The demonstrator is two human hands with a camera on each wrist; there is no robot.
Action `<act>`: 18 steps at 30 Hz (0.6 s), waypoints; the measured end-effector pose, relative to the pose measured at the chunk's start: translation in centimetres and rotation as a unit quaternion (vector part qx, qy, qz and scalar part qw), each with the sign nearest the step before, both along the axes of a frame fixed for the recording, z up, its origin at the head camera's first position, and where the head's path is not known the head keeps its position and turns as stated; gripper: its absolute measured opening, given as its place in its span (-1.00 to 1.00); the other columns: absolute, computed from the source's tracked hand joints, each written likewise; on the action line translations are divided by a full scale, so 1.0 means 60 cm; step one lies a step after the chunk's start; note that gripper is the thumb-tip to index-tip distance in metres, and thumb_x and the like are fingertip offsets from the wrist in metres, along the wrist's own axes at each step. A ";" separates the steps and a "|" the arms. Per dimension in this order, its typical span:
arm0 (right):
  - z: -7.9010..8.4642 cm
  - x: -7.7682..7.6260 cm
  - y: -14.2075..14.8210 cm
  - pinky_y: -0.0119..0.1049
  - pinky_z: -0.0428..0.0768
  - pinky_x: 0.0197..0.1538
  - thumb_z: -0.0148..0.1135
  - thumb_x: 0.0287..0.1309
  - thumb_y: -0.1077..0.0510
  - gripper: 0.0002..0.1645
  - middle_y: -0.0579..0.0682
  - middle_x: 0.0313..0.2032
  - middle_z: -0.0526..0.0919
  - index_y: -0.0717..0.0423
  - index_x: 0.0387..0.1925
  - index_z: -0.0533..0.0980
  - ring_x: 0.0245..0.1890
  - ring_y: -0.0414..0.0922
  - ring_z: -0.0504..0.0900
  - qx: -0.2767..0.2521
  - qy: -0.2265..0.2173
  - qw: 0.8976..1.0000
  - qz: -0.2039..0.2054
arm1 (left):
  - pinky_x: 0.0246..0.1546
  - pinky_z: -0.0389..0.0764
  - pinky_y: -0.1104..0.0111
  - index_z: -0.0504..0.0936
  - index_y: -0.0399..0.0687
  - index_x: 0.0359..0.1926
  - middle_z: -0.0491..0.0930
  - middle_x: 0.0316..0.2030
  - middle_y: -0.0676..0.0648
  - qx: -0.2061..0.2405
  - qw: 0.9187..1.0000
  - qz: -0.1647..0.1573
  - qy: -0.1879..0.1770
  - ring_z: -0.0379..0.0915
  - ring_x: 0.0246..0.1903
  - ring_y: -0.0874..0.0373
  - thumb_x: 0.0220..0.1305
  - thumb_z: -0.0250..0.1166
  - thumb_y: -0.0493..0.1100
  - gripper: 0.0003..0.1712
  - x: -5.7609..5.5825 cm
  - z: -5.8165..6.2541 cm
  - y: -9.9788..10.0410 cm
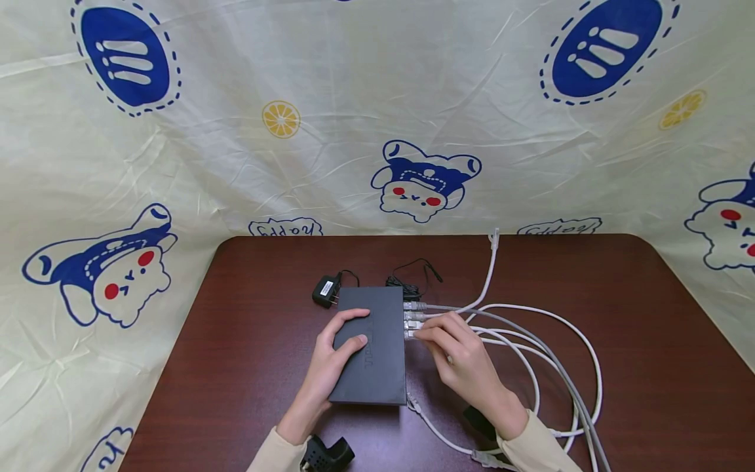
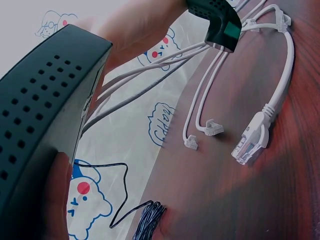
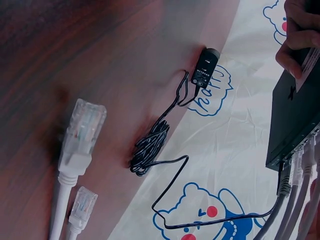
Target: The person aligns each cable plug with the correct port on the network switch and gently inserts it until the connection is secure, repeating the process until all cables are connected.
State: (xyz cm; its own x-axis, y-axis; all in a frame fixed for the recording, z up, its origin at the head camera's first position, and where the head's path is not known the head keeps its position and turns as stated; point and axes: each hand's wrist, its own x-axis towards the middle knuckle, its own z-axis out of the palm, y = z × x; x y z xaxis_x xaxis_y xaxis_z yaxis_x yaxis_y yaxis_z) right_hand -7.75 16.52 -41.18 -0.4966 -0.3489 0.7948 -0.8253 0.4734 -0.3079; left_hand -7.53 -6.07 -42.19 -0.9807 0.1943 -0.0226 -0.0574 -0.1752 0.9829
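A flat dark grey network switch (image 1: 377, 367) is held at its left side by my left hand (image 1: 330, 360). The thumb and a finger of that hand lie on its broad face. In the left wrist view the perforated side of the switch (image 2: 30, 110) shows. Several network cable plugs (image 1: 415, 306) sit in a row along its right edge. There my right hand (image 1: 466, 360) pinches a white network cable by its plug (image 1: 411, 334); the fingers partly hide it. The right wrist view shows grey and white cables (image 3: 285, 220) at the switch's ports, beside a thin black cord (image 3: 215, 221).
A black power adapter (image 1: 326, 290) and a coiled black cord (image 1: 404, 286) lie behind the switch. White cables (image 1: 597, 367) loop over the brown table (image 1: 660, 393) at right. Loose clear plugs (image 2: 250, 142) lie there. A printed sheet (image 1: 224, 164) covers the background.
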 end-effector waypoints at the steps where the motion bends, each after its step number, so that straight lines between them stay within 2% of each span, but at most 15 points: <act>1: 0.000 0.001 0.000 -0.33 0.43 -0.12 -0.03 0.42 0.15 -0.66 0.01 -0.30 0.58 0.18 -0.35 0.63 -0.26 -0.04 0.52 -0.002 0.000 1.000 -0.002 | -0.27 0.48 0.25 0.54 0.08 0.12 0.41 0.09 -0.09 0.001 1.000 0.001 0.001 0.39 -0.15 -0.01 0.25 0.22 -0.26 -0.59 0.000 0.000 0.000; 8: -0.001 0.007 0.001 -0.32 0.42 -0.10 0.01 0.39 0.16 -0.69 -0.01 -0.30 0.63 0.14 -0.36 0.64 -0.24 -0.03 0.53 -0.016 0.008 1.000 -0.011 | -0.23 0.47 0.25 0.55 0.06 0.12 0.42 0.09 -0.09 -0.002 1.000 0.006 0.006 0.38 -0.12 -0.01 0.24 0.23 -0.26 -0.59 -0.002 -0.001 0.001; 18: -0.005 0.014 0.013 -0.35 0.43 -0.15 0.03 0.39 0.13 -0.72 -0.03 -0.27 0.64 0.13 -0.29 0.65 -0.25 -0.07 0.54 -0.017 -0.003 1.000 -0.016 | -0.21 0.45 0.26 0.54 -0.01 0.13 0.39 0.10 -0.14 -0.009 1.000 0.009 0.009 0.36 -0.10 -0.02 0.24 0.23 -0.27 -0.59 -0.004 -0.003 0.001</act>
State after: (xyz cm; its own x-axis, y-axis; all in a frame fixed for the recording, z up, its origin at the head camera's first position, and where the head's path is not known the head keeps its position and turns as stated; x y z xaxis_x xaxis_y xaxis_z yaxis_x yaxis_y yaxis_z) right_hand -6.89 17.29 -41.47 -0.5123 -0.3061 0.8024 -0.8080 0.4885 -0.3294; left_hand -7.79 -6.00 -42.36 -0.9843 0.1764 -0.0089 -0.0373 -0.1582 0.9867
